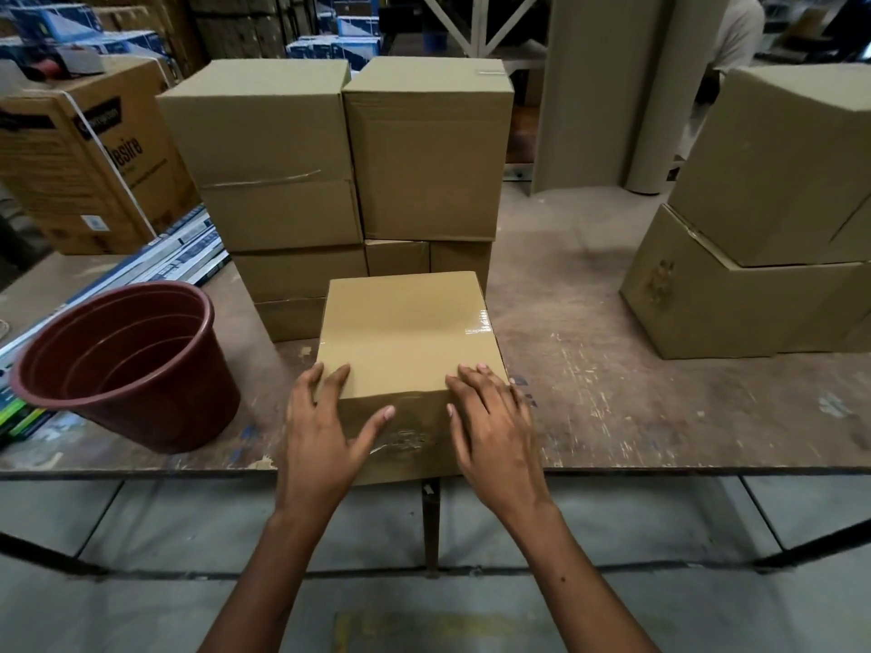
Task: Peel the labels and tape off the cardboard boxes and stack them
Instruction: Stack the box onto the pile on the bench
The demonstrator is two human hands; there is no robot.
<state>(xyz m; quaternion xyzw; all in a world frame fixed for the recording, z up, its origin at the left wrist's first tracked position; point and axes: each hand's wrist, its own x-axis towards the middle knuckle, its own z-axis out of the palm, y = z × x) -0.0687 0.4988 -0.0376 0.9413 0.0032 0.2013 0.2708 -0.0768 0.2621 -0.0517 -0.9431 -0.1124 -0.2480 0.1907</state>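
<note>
Box [405, 341] sits at table [660, 393] near edge, 6 o'clock. Left hand [320, 431] and right hand [495, 426] rest spread-fingered on its near top corners, clamping nothing. Step: locating tape [400, 443] on front face; next, pick its edge. Stack [349, 157] at 12 o'clock.

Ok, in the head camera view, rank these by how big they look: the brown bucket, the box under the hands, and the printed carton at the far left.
1. Box under the hands and brown bucket: these look about alike, so no ranking between them.
2. Printed carton: looks slightly smaller, but it is farther off and partly cut off, so this is unsure.
</note>
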